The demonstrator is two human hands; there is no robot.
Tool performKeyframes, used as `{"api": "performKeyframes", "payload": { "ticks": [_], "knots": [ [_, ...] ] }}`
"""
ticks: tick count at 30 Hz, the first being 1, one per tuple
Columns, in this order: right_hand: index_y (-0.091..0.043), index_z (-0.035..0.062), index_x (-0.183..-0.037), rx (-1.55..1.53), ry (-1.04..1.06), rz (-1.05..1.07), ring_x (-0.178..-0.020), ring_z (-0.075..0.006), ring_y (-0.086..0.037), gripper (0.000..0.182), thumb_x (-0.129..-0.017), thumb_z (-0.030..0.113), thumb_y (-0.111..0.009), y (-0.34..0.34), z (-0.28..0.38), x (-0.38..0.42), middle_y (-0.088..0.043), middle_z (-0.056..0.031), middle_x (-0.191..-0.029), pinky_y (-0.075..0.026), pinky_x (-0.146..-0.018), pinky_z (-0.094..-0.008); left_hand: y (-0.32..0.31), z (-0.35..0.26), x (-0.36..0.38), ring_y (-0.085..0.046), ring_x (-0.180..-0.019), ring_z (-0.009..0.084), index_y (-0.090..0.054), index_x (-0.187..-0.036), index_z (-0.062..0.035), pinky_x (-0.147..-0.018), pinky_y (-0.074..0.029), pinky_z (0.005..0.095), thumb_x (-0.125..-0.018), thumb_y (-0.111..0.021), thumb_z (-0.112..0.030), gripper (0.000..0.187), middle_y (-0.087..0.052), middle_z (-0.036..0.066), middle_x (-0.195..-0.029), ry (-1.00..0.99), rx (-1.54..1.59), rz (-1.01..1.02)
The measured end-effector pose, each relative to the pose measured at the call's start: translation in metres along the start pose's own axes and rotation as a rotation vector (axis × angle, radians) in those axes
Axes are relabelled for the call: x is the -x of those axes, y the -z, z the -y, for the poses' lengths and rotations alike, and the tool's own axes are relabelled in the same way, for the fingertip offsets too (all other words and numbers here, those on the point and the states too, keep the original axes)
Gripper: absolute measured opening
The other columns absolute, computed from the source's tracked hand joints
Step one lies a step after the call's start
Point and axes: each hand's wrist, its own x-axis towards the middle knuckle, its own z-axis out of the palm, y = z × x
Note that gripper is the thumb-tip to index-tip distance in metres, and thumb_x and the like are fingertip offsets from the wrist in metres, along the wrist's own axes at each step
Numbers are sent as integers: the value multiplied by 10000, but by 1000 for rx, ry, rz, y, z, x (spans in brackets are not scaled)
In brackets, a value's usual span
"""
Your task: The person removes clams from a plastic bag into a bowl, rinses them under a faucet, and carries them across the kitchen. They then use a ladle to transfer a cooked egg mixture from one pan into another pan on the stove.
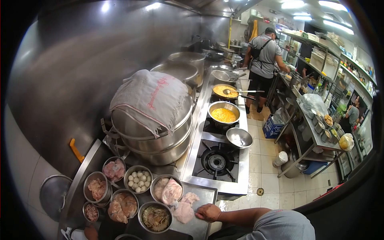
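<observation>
My right hand (208, 213) rests on the steel counter (204, 195) near its right edge, with the fingers curled in and nothing showing in them. Just left of the knuckles lie pale pieces of raw meat (185, 211) on the bare metal. A steel bowl (167, 190) behind them holds more raw meat. Closer to the front, another bowl (155, 217) contains greyish-brown food. White balls (139, 181) fill a bowl farther back, and several more bowls of raw meat (124, 206) stand to the left. My left hand is out of the picture.
A large steamer pot (154, 128) under a cloth (154, 94) stands behind the bowls. Along the stove are a bare burner (216, 160), an empty-looking bowl (239, 138), and pans of yellow food (223, 115). A co-worker (264, 56) stands at the shelving on the right.
</observation>
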Motion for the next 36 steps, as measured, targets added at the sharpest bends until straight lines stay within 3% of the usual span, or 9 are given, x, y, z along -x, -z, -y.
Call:
{"api": "performKeyframes", "payload": {
  "ticks": [5, 8, 9, 12, 15, 16, 18, 26, 36],
  "knots": [
    [-573, 87, -737, 9, -41, 60, -727, -313, -632, 277, -890, 317, -574, 0, 2, 0, -613, -89, -738, -513, -674, -417, -1, -5, 11, -620, -761, 479, -661, -820, 73, -677, -486, 535, -942, -456, -503, 623, -647, 283, -797, 208, 222, -195],
    [-626, 107, -750, -62, -119, 98, -752, -313, -629, 232, -861, 311, -616, -2, 0, -2, -637, -100, -771, -504, -668, -429, -9, -4, 4, -604, -576, 374, -651, -782, -41, -553, -475, 504, -948, -487, -346, 385, -619, 171, -655, 8, 189, -157],
    [-641, 113, -781, -121, -156, 185, -765, -325, -623, 215, -849, 317, -623, -4, -2, -2, -641, -111, -794, -495, -663, -444, -18, 0, 11, -615, -580, 304, -643, -783, -85, -538, -475, 478, -936, -485, -263, 283, -622, 142, -657, -171, -123, -286],
    [-628, 83, -663, -128, -185, 57, -648, -367, -594, 292, -840, 316, -629, -5, 8, -10, -606, -152, -665, -460, -589, -483, 22, -10, 26, -638, -636, 281, -653, -786, -94, -555, -494, 447, -918, -470, -198, 249, -639, 140, -693, -187, -166, -220],
    [-593, 105, -645, 47, -119, 20, -585, -351, -574, 217, -824, 220, -638, -20, 7, -13, -599, -125, -651, -463, -563, -456, 57, -25, 30, -665, -854, 407, -671, -907, -19, -740, -522, 525, -997, -316, -365, 504, -680, 228, -926, 27, 169, -11],
    [-591, 104, -661, 62, -70, -19, -607, -346, -580, 216, -829, 232, -636, -24, 6, -12, -603, -114, -663, -468, -574, -454, 128, -47, 44, -601, -1021, 444, -560, -1201, -55, -827, -482, 546, -984, -336, -309, 403, -644, 262, -1049, 311, 374, 250],
    [-591, 87, -689, 95, -29, 3, -625, -328, -580, 204, -842, 213, -640, -28, 4, -8, -579, -116, -653, -461, -589, -440, 104, -28, 46, -596, -1054, 416, -614, -1145, 8, -911, -460, 501, -1000, -301, -379, 518, -622, 268, -1119, 90, 226, 283],
    [-536, 74, -644, 86, -55, 21, -598, -328, -564, 271, -856, 197, -649, -28, 11, -9, -555, -116, -622, -445, -568, -437, 119, -31, 56, -608, -1046, 405, -652, -1058, 28, -928, -461, 504, -985, -282, -336, 524, -632, 246, -1125, 300, 400, 220],
    [-554, 47, -671, 116, -65, 41, -614, -339, -571, 273, -880, 206, -630, -27, 15, -9, -568, -131, -641, -450, -584, -435, 129, -35, 59, -600, -1069, 409, -659, -1046, 47, -942, -458, 497, -976, -296, -392, 574, -630, 259, -1126, 256, 371, 263]
  ]
}}
